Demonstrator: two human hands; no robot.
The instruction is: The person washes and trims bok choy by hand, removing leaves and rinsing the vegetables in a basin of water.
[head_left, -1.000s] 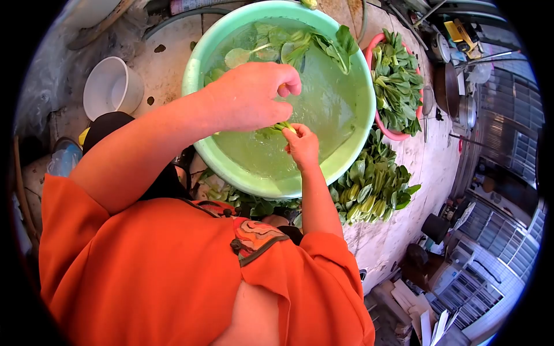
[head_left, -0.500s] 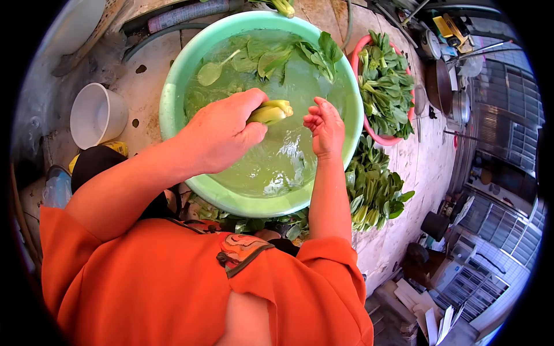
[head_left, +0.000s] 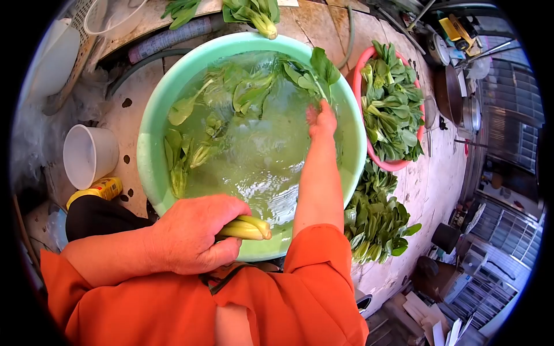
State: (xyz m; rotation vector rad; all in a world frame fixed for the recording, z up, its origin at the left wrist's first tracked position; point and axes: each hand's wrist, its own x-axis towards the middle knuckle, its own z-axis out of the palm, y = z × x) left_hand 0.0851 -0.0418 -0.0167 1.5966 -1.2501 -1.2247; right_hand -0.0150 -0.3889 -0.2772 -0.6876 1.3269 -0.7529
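Observation:
A light-green tub of water stands before me. My left hand is closed around a bunch of bok choy, holding it by the front rim with the pale stalk ends pointing right. My right hand reaches into the water at the tub's right side. Its fingertips meet the stem of a loose bok choy leaf; the fingers are under water and blurred, so their grip is unclear. More bok choy leaves float at the back, and small bok choy pieces lie along the left side.
A pink basin heaped with bok choy stands right of the tub. Another bok choy pile lies on the floor nearer me. A white bucket and a yellow bottle are at left. A bok choy head lies behind the tub.
My left hand has drawn back toward my body with the bok choy bunch, to the front rim. My right hand has gone forward into the water to the floating leaf. The view has shifted.

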